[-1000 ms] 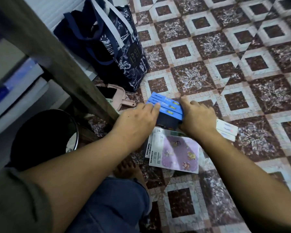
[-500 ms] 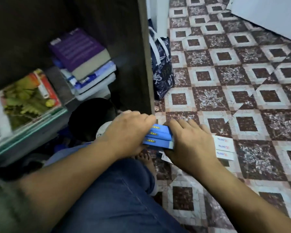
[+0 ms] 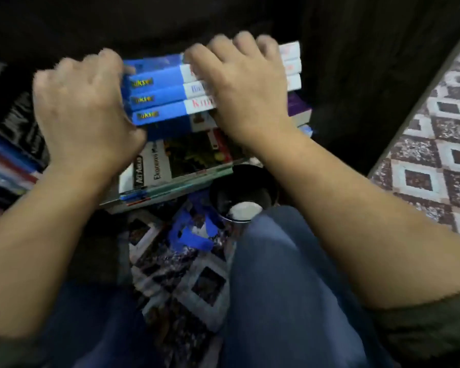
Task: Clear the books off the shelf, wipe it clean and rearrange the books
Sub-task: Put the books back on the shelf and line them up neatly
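Gripping blue-spined books (image 3: 157, 98) at 9 o'clock with left hand (image 3: 83, 115), fingers curled. Clasping them at 3 o'clock with right hand (image 3: 239, 86).

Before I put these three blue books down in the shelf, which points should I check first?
1. Grip on both sides: left hand holds the blue end of the three blue books, right hand grips the white part: ok.
2. Stack aligned: the spines lie even, one above another: ok.
3. Landing place: the plant-cover book lies flat below the stack: ok.
4. Stack already resting on it: cannot tell.
5. Shelf wiped clean: too dark, cannot tell.
6. Room on the right beside the purple book: cannot tell.
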Available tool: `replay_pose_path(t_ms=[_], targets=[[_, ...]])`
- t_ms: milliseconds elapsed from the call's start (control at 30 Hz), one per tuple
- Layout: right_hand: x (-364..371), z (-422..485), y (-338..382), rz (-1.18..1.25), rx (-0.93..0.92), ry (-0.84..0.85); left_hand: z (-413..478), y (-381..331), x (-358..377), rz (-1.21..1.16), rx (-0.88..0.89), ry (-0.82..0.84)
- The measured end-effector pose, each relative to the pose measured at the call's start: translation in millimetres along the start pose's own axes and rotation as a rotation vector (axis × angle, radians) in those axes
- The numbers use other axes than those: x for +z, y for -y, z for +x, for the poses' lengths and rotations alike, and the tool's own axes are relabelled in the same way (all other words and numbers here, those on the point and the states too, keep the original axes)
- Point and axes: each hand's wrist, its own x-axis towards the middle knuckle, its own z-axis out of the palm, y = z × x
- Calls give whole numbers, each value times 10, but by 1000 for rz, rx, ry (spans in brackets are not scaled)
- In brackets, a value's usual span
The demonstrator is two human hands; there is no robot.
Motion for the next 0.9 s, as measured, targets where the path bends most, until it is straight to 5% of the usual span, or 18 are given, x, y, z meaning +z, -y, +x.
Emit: replay_pose_path(t_ms=[167,367,600,900], targets=[[682,-140,341,91,-93,99,-200,501,586,168,-41,20],[1022,-708,444,137,-137,800,-605,675,1257,70,65,285],[1105,-710,311,151,-130,1083,-749,605,1488,-191,-61,549],[1106,-758,287,276,-29,1168,-810,862,1320,-555,-394,730]])
